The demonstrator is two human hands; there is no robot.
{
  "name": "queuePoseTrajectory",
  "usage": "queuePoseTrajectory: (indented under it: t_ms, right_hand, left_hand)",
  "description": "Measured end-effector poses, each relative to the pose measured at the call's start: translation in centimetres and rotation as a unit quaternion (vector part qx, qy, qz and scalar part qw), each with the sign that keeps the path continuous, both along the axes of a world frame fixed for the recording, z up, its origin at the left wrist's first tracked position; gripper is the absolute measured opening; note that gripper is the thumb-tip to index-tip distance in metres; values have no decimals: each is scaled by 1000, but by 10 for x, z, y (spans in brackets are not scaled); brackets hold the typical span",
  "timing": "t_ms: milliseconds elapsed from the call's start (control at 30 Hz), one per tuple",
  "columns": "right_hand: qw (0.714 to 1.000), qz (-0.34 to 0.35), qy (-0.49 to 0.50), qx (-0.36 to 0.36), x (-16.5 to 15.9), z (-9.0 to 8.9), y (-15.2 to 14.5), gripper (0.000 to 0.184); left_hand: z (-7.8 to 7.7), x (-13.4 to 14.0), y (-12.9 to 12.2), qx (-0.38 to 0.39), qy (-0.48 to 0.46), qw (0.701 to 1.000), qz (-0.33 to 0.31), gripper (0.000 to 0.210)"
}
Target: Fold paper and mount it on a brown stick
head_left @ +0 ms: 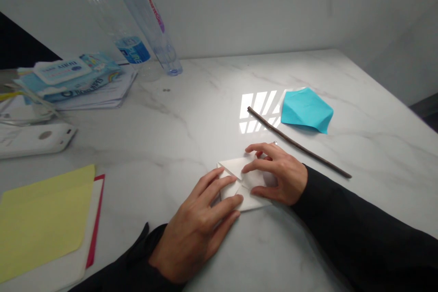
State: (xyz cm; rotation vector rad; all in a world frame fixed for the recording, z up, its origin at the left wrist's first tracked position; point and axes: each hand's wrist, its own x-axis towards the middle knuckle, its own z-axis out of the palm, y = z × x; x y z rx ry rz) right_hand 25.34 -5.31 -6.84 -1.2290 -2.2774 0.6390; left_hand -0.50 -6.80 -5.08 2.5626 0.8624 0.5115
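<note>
A piece of white folded paper (251, 201) lies flat on the marble-patterned table, its flaps turned in toward the middle. On its left part rest the outstretched fingers of my left hand (201, 219), pressing it down. My right hand (278, 173) is over the right part, fingers spread and curved, the fingertips at the paper near its centre. Part of the paper's right side is hidden under that hand. Just beyond my right hand lies a thin brown stick (301, 146), slanting across the table.
A creased turquoise paper (306, 109) lies behind the stick. Yellow, white and red sheets (44, 223) are stacked at the left front. Farther back on the left are a white device (37, 139), a wet wipes pack (75, 77) on papers, and two plastic bottles (133, 50) (164, 50).
</note>
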Motion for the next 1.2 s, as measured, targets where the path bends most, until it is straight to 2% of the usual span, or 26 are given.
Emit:
queuePoseTrajectory:
  t_ms: [167,600,900,1033,1100,1200]
  right_hand:
    - [1000,-10,2,10,-1,-2,0,32]
    - [1000,23,-5,5,1,-3,3,28]
    - [999,26,-10,17,2,-5,3,40]
    - [999,32,-8,27,-1,-8,4,42]
    - [999,34,-14,35,-1,-7,5,43]
    - [997,26,-16,65,10,6,11,42]
  left_hand:
    - [-2,-1,0,4,-2,1000,3,24]
    - [-1,0,2,20,6,1000,-8,29]
    - [1,4,3,44,39,998,-30,39]
    - [0,4,1,44,34,998,-24,52]
    - [0,4,1,51,39,998,-21,55]
    - [1,6,0,65,52,996,-21,49]
